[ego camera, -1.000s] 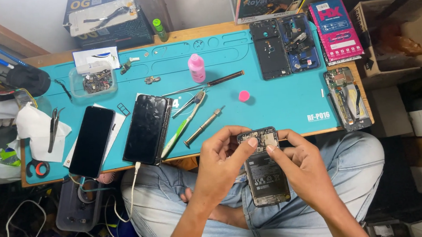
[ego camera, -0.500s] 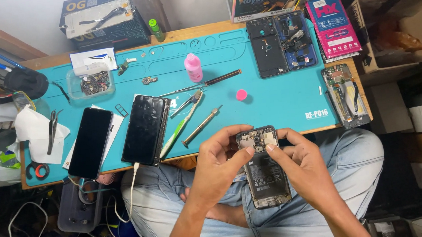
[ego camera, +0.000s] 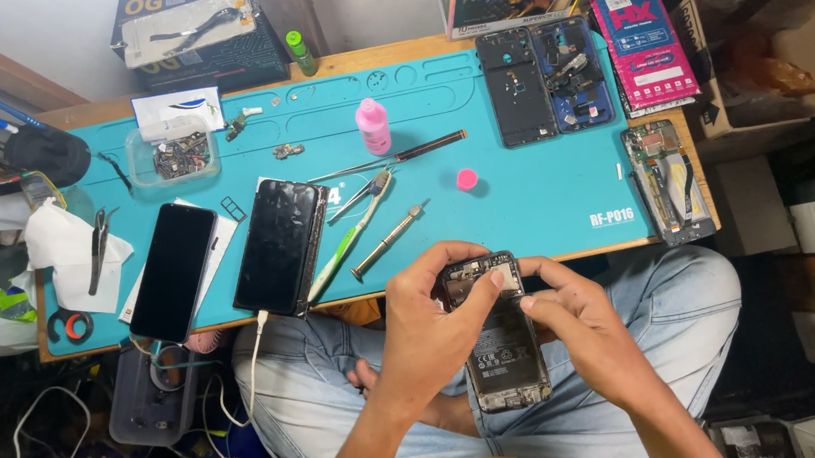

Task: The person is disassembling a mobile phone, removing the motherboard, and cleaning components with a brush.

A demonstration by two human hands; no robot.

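An opened phone [ego camera: 502,343] was held over the lap, just short of the worktop [ego camera: 540,185] edge. Its upper end was gripped from the left by the left hand [ego camera: 430,329] and pinched at the right edge by the right hand [ego camera: 570,328]. Beyond it, a screwdriver [ego camera: 389,241] and a pink bottle [ego camera: 372,126] were seen on the teal mat.

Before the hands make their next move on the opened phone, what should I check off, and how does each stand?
1. Opened phone held over the lap by both hands: ok.
2. Left hand fingers at its top end: ok.
3. Right hand fingertips on its upper right edge: ok.
4. Screwdriver lying on the teal mat, close by: ok.
5. Loose screws on the phone: cannot tell.
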